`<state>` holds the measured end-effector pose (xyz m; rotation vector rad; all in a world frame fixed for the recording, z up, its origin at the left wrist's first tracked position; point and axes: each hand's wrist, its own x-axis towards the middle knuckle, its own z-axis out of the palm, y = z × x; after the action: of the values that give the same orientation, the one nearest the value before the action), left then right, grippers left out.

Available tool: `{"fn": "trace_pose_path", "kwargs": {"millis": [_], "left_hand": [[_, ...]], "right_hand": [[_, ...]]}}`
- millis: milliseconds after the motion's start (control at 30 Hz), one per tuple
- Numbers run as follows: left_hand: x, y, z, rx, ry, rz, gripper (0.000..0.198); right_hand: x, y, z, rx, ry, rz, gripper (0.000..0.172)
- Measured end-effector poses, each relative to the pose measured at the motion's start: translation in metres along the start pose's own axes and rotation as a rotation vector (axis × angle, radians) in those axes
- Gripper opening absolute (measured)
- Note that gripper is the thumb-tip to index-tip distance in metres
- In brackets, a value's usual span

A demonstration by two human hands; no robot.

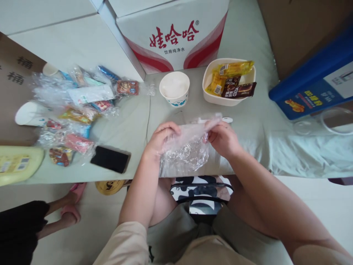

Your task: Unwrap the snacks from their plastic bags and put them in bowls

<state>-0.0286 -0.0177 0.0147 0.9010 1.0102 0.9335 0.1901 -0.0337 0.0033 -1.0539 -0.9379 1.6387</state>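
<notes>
Pale green tablecloth (pixel 129 129) over a low table, with a big white carton with red lettering (pixel 173 36) at the back. Dead centre, at the near edge, both hands have a clear plastic bag (pixel 186 151). The left hand (pixel 160 138) has its fingers curled tight on the bag's top left edge, and the right hand (pixel 222 140) pinches the top right corner, so the mouth is stretched between them. The film is so crinkly I can't tell if anything's inside. From the bag, a heap of bagged snacks (pixel 74 110) lies out at 9 to 10 o'clock, so I'd say a good batch is already wrapped. At 1 o'clock, a cream tub (pixel 217 100) holds a few loose snack packets (pixel 233 79), which looks like what's left. There's a white paper cup (pixel 174 88) at 12, a black phone (pixel 110 159) at 9 near the edge and a blue box (pixel 311 88) at 2. Someone else's feet in pink slippers (pixel 73 206) are on the floor at 8.
</notes>
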Motion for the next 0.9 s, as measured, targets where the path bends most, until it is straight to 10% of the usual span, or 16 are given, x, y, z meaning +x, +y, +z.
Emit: {"fn": "trace_pose_path", "kwargs": {"millis": [167, 333, 467, 667, 900], "left_hand": [[0.009, -0.001, 0.001, 0.021, -0.048, -0.065, 0.042], [0.014, -0.013, -0.001, 0.228, 0.057, 0.056, 0.021], [0.015, -0.013, -0.002, 0.063, 0.177, 0.097, 0.036], [0.014, -0.012, -0.001, -0.074, 0.031, -0.196, 0.05], [0.018, -0.015, -0.001, -0.174, 0.137, -0.12, 0.041]], "right_hand": [[0.001, -0.008, -0.004, -0.152, 0.072, 0.006, 0.057], [0.001, -0.003, -0.006, -0.4, 0.078, -0.005, 0.026], [0.002, 0.003, -0.006, -0.346, 0.033, 0.056, 0.06], [0.004, 0.004, -0.004, -0.178, 0.13, -0.085, 0.072], [0.004, 0.011, -0.001, -0.171, 0.018, 0.05, 0.028]]}}
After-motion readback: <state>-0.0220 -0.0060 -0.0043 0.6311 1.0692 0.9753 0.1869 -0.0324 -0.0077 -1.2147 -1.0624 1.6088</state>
